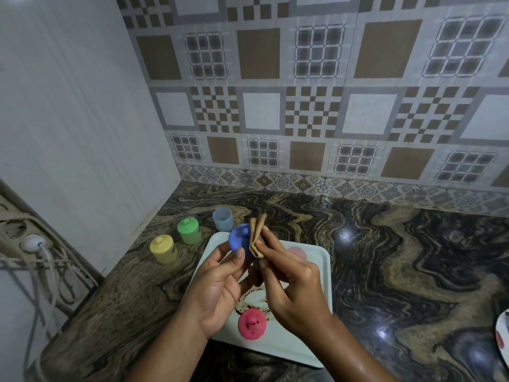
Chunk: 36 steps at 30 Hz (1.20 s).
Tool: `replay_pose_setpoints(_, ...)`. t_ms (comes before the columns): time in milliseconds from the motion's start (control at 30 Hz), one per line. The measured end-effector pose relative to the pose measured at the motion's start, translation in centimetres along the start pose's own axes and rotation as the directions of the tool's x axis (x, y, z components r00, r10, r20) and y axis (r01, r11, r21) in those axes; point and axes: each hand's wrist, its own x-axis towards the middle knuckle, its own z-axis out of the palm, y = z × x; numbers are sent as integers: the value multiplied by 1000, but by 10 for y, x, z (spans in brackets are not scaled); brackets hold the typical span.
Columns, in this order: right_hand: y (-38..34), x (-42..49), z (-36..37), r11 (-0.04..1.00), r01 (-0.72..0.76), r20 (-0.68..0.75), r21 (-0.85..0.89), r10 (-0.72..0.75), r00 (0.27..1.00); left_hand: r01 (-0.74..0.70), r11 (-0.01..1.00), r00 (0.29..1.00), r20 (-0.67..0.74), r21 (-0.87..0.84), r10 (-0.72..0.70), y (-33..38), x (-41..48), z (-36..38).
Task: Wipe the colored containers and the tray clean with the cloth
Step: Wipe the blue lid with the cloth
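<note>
At frame centre a blue lid (239,242) is held up, a folded tan cloth (256,235) against its right side. Below lies a brown-smeared white tray (321,259) carrying a pink lid (250,324) and a half-hidden pale pink container (297,252). To its upper left stand a lidded yellow container (164,248), a lidded green container (189,230) and an open light-blue cup (222,219)

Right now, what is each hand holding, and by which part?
Left hand grips the blue lid by its lower edge; right hand pinches the cloth near its lower end.
</note>
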Motion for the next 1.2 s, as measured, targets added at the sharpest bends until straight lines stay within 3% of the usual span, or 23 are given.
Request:
replay_pose_setpoints(200, 2, 0, -6, 998, -65, 7, -1, 65, 998, 80, 997, 994, -70, 3, -79, 2, 1, -7)
replay_pose_setpoints(567, 3, 17, -8, 994, -89, -25, 62, 91, 996, 104, 995, 994, 29, 0, -104, 7, -3, -3)
replay_pose_setpoints(833, -2, -4, -2, 996, 75, 2, -43, -75, 997, 77, 995, 996, -37, -56, -79, 5, 1, -4)
replay_pose_setpoints(967, 4, -1, -9, 999, -35, 3, 18, 35, 999, 149, 988, 988, -30, -24, -150, 6, -1, -6)
replay_pose_setpoints(1200, 6, 15, -13, 994, -97, 25, 58, 96, 995, 125, 992, 992, 16, 24, -126, 8, -5, -1)
